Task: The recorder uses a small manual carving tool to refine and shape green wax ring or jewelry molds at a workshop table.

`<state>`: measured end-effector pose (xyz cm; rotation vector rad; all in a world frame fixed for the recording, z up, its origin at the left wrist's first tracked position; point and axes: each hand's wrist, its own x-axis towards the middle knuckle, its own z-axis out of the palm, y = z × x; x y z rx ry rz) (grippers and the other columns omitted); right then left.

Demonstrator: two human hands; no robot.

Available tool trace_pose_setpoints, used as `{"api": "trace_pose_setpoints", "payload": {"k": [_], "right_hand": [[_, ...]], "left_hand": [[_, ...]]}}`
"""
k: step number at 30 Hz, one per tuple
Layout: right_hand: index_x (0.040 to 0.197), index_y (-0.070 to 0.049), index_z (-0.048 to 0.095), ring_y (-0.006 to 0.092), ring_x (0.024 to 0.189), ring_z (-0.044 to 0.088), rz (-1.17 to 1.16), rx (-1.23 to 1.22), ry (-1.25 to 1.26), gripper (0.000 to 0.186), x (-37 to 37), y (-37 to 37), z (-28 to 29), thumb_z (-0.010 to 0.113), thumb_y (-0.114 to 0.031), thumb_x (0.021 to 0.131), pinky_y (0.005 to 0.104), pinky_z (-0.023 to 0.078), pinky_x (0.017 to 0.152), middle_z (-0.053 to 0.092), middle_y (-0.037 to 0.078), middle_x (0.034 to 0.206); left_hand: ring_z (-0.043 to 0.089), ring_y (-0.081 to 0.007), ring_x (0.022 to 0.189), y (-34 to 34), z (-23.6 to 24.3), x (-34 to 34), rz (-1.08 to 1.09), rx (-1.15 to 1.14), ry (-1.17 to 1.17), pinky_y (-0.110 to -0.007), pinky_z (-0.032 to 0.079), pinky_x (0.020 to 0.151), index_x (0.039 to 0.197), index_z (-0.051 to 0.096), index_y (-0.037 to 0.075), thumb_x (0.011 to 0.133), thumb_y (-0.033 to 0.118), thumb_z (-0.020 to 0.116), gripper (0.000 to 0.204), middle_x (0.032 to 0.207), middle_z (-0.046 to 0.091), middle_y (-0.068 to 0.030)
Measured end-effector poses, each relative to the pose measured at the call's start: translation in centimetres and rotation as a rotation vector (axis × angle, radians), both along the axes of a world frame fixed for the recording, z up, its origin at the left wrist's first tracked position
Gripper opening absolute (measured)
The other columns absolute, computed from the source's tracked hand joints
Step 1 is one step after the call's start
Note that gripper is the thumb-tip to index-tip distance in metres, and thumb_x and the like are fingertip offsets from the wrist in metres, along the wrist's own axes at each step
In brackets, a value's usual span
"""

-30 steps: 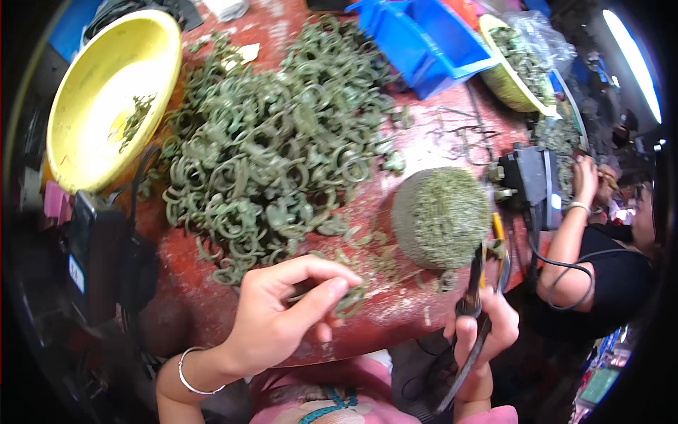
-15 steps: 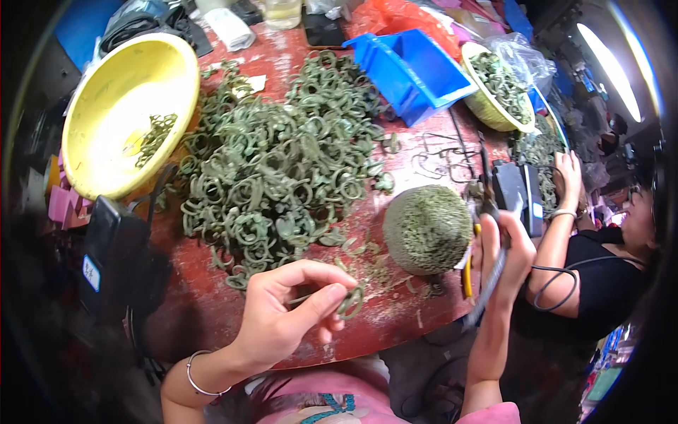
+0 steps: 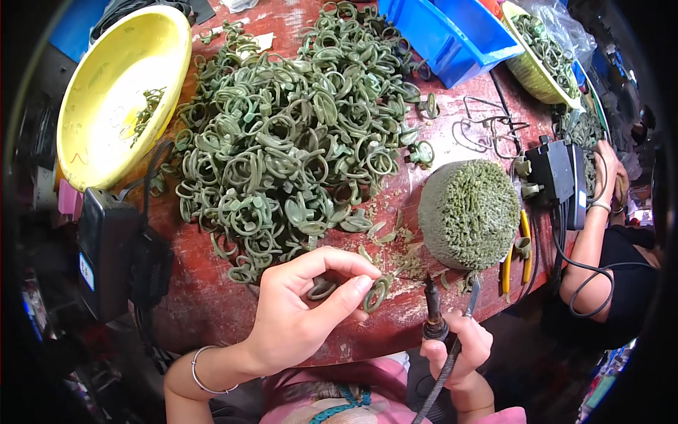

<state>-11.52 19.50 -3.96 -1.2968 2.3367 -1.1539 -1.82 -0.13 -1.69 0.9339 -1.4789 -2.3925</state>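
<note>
My left hand (image 3: 300,311) pinches a small green wax ring (image 3: 376,293) between thumb and fingertips, just above the red table's (image 3: 212,311) near edge. My right hand (image 3: 455,350) grips a dark corded pen-shaped tool (image 3: 432,311), tip pointing up, close to the right of that ring. A big heap of green wax rings (image 3: 289,134) covers the table beyond my left hand. A round green textured dome (image 3: 470,212) stands to the right of the heap, just above my right hand.
A yellow bowl (image 3: 106,92) sits far left, a blue bin (image 3: 452,35) at the back, a second yellow bowl of rings (image 3: 540,56) at the far right. A black box (image 3: 106,247) sits at the left edge. Another person's arm (image 3: 593,226) rests beside a black device (image 3: 554,173). Yellow-handled pliers (image 3: 519,251) lie near the dome.
My left hand has shifted right and now shows the ring at its fingertips. My right hand has dropped lower and come in beside it, with the tool upright.
</note>
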Motion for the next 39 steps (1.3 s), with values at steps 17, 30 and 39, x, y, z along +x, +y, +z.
{"api": "trace_pose_setpoints", "payload": {"k": [17, 30, 39], "right_hand": [[0.079, 0.005, 0.052, 0.019, 0.045, 0.052, 0.019, 0.023, -0.048, 0.046, -0.3, -0.6, 0.4, 0.064, -0.039, 0.075, 0.0259, 0.041, 0.043, 0.054, 0.011, 0.059], [0.074, 0.005, 0.05, 0.0191, 0.043, 0.048, 0.019, 0.008, -0.037, 0.043, -0.2, -1.0, 0.6, 0.065, -0.036, 0.074, 0.0266, 0.038, 0.041, 0.05, 0.009, 0.054], [0.075, 0.005, 0.05, 0.0191, 0.042, 0.046, 0.012, -0.008, -0.02, 0.043, -0.1, -1.3, 0.6, 0.065, -0.035, 0.074, 0.0267, 0.036, 0.041, 0.047, 0.009, 0.053]], "left_hand": [[0.054, -0.0094, 0.08, -0.4, -0.6, 0.2, -0.02, -0.076, 0.032, -0.022, 0.042, 0.072, 0.093, 0.061, -0.002, 0.081, 0.0, 0.057, 0.013, 0.088, 0.059, -0.0072], [0.052, -0.008, 0.068, -0.6, -0.5, 0.0, -0.034, -0.249, 0.058, -0.02, 0.042, 0.059, 0.089, 0.059, -0.003, 0.08, 0.0, 0.056, 0.01, 0.085, 0.057, -0.0087], [0.052, -0.0085, 0.07, -0.6, -0.4, 0.1, -0.026, -0.222, 0.043, -0.021, 0.041, 0.062, 0.089, 0.06, -0.002, 0.08, 0.001, 0.057, 0.01, 0.084, 0.058, -0.0077]]}}
